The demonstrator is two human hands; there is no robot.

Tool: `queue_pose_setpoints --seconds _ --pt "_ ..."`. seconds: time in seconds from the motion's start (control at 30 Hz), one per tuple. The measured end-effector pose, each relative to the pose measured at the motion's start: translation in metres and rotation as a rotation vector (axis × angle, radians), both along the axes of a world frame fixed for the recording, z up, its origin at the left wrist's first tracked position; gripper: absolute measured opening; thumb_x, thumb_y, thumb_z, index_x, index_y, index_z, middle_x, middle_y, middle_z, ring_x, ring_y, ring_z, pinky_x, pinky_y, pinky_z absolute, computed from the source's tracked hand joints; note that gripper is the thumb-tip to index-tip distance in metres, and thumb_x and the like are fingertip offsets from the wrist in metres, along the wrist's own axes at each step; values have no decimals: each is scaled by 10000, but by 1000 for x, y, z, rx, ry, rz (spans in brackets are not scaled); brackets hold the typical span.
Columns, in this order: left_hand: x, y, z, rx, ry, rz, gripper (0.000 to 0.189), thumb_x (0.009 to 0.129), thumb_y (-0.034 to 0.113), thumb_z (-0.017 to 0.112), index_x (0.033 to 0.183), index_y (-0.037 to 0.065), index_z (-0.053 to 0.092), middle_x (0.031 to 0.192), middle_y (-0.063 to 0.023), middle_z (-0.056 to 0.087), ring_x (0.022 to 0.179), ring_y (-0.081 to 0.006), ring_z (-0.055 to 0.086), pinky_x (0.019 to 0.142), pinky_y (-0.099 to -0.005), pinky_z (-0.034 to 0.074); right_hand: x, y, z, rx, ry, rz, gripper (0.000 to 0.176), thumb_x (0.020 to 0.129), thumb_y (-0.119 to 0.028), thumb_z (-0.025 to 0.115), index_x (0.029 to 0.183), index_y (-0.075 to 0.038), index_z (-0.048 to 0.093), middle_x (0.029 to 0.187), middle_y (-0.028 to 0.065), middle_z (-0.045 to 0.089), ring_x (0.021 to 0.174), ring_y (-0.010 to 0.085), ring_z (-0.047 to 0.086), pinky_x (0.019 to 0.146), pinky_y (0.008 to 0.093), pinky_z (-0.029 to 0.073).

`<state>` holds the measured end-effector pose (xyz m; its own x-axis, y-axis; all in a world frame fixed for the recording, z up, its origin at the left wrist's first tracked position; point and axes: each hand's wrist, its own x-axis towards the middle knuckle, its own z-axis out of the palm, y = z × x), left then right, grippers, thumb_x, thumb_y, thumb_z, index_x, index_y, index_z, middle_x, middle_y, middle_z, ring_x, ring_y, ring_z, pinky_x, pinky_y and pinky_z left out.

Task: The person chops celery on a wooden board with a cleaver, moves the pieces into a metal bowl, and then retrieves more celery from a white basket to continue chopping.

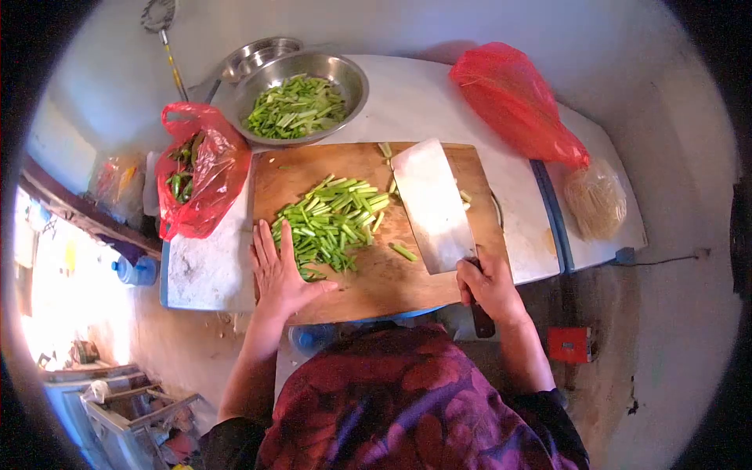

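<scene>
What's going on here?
A person is at a wooden cutting board with a pile of chopped green stalks. The right hand grips a cleaver by its handle, the broad blade over the board's right part. The left hand is spread open at the pile's left edge. A few loose pieces lie near the blade. Behind the board, a metal bowl already holds more cut greens.
</scene>
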<state>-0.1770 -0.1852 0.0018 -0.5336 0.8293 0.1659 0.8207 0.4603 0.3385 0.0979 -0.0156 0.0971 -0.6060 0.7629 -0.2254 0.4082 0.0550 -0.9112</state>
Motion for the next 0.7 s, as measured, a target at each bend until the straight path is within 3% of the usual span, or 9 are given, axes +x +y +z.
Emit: queue_pose_setpoints --seconds 0.13,0.17,0.27,0.37,0.47,0.57,0.67,0.7 --pt "-11 23 3 -79 -5 -44 1319 451 644 768 1453 83 120 1462 -308 73 1362 -456 67 1083 -581 58 -10 17 2 202 -206 64 196 897 -164 514 773 -24 457 560 23 499 455 92 497 422 265 412" --pt "-12 27 4 -81 3 -60 1311 452 641 769 1452 85 129 1460 -306 86 1362 -455 68 1083 -579 57 -14 23 -3 301 -267 107 219 889 -191 520 806 4 467 587 96 540 453 147 544 454 310 447" --pt "-16 34 8 -64 4 -107 1243 475 619 773 1439 93 189 1453 -293 133 1358 -451 88 1086 -569 64 -35 29 -2 561 -407 170 249 877 -227 521 848 19 494 664 198 588 528 277 607 535 395 479" --pt "-19 37 6 -54 -9 -120 1182 490 602 775 1418 97 244 1450 -283 150 1351 -449 114 1084 -566 84 -48 30 -9 706 -492 216 282 867 -262 520 897 18 516 746 254 604 665 380 617 637 467 474" --pt "-20 37 4 -29 -7 -123 1136 495 584 782 1394 94 290 1446 -280 160 1344 -448 137 1082 -563 106 -55 18 -2 674 -518 279 281 864 -263 524 911 13 520 768 250 613 739 410 606 674 492 464" --pt "-20 35 1 30 -22 -139 1133 485 567 795 1385 86 302 1446 -282 151 1342 -451 140 1082 -564 115 -52 16 3 627 -481 300 290 864 -268 524 917 18 520 785 264 605 745 418 599 688 495 461" --pt "-20 36 6 95 -67 -141 1181 464 561 807 1403 85 272 1456 -282 122 1349 -455 118 1085 -563 109 -47 26 -2 710 -377 263 260 872 -243 532 878 17 517 698 210 612 614 344 616 584 443 485" --pt "-19 37 8 93 -84 -126 1199 456 560 810 1409 84 261 1460 -282 111 1352 -456 110 1086 -563 106 -47 32 -6 522 -320 215 247 875 -232 536 860 14 514 671 173 601 570 295 599 544 410 478"
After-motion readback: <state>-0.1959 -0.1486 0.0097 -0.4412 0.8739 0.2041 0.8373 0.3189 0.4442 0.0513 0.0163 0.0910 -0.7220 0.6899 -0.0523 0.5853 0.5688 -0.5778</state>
